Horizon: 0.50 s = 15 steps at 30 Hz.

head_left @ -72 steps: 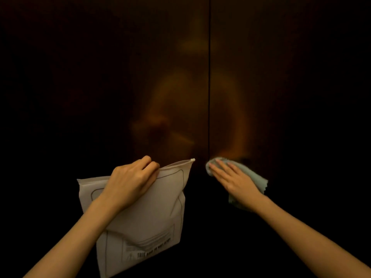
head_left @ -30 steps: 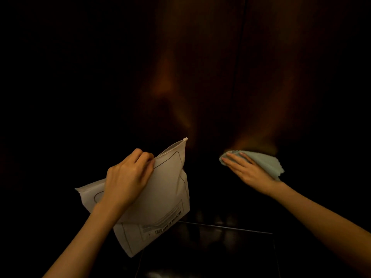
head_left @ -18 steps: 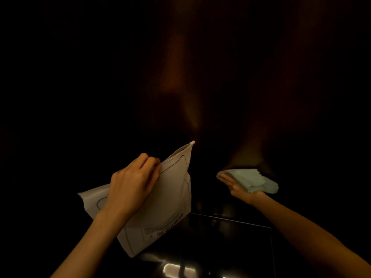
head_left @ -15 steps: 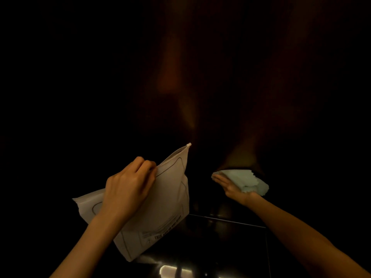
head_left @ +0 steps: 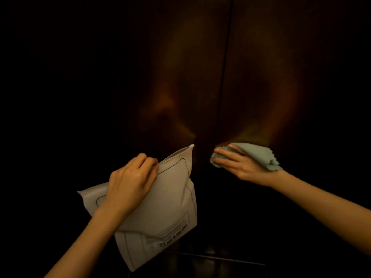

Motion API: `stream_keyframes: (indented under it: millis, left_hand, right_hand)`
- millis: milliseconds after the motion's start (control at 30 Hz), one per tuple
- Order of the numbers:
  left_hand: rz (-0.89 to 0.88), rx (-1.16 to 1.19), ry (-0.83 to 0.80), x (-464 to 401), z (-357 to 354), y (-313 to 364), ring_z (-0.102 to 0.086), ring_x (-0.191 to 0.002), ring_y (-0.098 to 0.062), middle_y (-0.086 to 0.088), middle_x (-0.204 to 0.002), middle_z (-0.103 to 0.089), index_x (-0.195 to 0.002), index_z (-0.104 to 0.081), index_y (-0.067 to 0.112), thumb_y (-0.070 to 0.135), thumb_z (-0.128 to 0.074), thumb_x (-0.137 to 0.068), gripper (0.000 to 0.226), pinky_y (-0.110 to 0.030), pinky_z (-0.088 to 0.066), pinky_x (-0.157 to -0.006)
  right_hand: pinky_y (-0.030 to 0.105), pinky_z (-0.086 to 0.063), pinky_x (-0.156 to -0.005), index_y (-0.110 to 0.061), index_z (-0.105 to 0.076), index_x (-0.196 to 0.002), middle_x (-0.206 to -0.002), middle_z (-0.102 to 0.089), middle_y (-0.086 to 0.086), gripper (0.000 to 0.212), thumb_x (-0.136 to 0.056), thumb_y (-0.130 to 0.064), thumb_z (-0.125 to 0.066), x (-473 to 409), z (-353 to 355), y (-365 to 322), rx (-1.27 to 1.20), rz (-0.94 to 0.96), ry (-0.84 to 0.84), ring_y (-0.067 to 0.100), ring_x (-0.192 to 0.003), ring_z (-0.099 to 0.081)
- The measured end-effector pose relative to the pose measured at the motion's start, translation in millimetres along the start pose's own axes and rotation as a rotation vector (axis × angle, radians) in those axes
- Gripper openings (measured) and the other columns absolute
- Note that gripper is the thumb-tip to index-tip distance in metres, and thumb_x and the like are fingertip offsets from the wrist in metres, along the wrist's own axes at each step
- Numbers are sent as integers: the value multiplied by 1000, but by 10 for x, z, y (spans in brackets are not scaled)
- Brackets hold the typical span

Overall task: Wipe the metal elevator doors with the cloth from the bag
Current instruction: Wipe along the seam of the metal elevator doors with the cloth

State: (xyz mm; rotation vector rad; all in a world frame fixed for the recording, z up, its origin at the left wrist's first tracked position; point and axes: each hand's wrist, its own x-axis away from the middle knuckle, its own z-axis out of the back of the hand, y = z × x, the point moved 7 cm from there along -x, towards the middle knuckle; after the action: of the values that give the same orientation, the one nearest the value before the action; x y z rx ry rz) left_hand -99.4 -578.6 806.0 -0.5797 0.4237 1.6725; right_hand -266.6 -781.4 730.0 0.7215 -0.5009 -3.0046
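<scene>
Dark metal elevator doors (head_left: 261, 67) fill the view, with the centre seam (head_left: 225, 77) running down just right of the middle. My right hand (head_left: 239, 164) presses a pale blue-green cloth (head_left: 259, 155) against the door with straight fingers, just right of the seam. My left hand (head_left: 131, 180) grips the top edge of a white zip bag (head_left: 166, 209) that hangs in front of the left door. The bag's printed side faces me.
The doors show dim orange reflections of my arms. A strip of glossy dark floor (head_left: 210, 261) and the door sill show at the bottom. Everything to the left and far right is in deep shadow.
My right hand has brought the cloth up from low on the door, near the floor, to a higher spot beside the seam. The view has tilted up. The left hand keeps holding the bag.
</scene>
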Motion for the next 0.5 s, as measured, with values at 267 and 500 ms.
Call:
stream_keyframes:
  millis: [267,500]
  left_hand:
    - [-50,-43,208,-493,616,-152,-57,-62,-20,-5,-83,-59,-92,-64,9,28,-42,-94,29,-28,-40,-37]
    - [-105,-34,356,-758,1082,-140,-56,-59,-19,-3,-80,-58,-89,-65,10,28,-44,-93,28,-29,-40,-38]
  right_hand:
    - [52,-14,-111,-10,-56,-124,-140,-46,2,40,-89,-9,-37,-835,1813,481,622,23,174,37,-132,-34]
    - [48,-23,-108,-7,-57,-125,-136,-52,9,41,-86,-6,-44,-1241,2513,562,683,-199,366,35,-130,-41]
